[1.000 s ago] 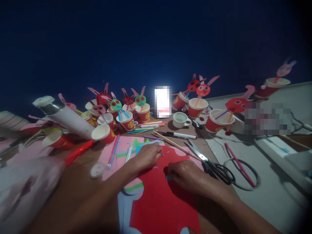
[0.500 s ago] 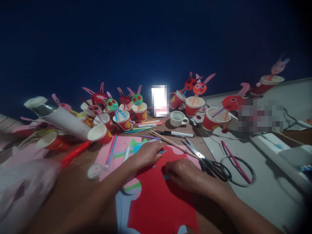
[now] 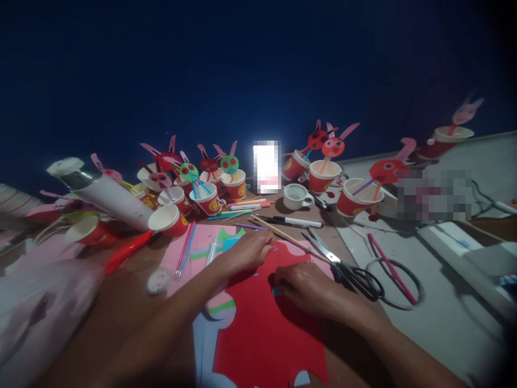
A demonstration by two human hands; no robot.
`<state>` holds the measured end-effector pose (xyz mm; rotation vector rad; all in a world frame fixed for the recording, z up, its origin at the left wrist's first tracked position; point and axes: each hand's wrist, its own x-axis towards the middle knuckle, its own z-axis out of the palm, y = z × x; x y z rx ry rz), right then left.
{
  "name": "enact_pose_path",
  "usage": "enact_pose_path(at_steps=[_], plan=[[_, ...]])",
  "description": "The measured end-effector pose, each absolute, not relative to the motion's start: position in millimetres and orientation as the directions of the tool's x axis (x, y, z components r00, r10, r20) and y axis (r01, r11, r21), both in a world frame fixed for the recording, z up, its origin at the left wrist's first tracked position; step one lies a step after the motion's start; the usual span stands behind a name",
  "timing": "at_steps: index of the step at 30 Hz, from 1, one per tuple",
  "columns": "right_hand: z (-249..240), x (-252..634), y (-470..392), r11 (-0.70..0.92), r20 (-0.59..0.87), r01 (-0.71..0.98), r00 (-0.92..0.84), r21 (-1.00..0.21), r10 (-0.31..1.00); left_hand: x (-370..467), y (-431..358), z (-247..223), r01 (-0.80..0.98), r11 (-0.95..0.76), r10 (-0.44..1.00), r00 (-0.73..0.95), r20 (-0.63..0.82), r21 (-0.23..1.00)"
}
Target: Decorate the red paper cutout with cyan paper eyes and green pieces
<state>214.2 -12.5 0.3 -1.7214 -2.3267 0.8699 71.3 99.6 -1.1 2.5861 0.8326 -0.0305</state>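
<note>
A large red sheet point(image 3: 262, 328) with curved cut-outs lies before me. My left hand point(image 3: 254, 249) is over its upper left edge, fingers bent together near a tiny blue piece point(image 3: 275, 248). My right hand point(image 3: 297, 281) rests on the sheet's right side, fingers curled against a small blue piece point(image 3: 276, 291). Another blue scrap point(image 3: 256, 275) lies between the hands. Pink paper point(image 3: 177, 253) with green and blue pieces on it sticks out beyond my left wrist. Just right of the sheet lie scissors point(image 3: 332, 258) with black handles, blades parted.
Paper cups point(image 3: 205, 202) holding straws and paper rabbit-like heads stand along the back. A glowing screen point(image 3: 266, 164), white mug point(image 3: 296, 198) and markers point(image 3: 302, 222) are in the middle. A plastic bag point(image 3: 44, 318) is at left, a power strip point(image 3: 464, 269) at right.
My left hand has shifted slightly upward and right, its fingertips closer to the sheet's upper part. My right hand has hardly moved. The view has shifted slightly.
</note>
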Motion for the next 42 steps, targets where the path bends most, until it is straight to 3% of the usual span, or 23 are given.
enact_pose_path(at_steps=[14,21,25,42], plan=[[-0.1,214.2,-12.3,0.176,-0.241,0.834,-0.342,-0.522,0.908,79.3,96.7,2.0,0.539,-0.679,0.544,0.825,-0.152,0.498],[0.7,213.7,-12.4,0.184,-0.23,0.837,-0.342,-0.516,0.911,42.5,110.1,1.0,0.591,-0.439,0.635,0.737,-0.231,0.676],[0.8,214.3,-13.0,0.195,-0.22,0.835,-0.348,-0.515,0.911,34.2,105.7,-3.3,0.598,-0.354,0.67,0.699,-0.252,0.719],[-0.9,215.2,-12.8,0.206,-0.21,0.826,-0.36,-0.524,0.909,52.3,86.2,-5.3,0.603,-0.591,0.648,0.751,-0.13,0.537]])
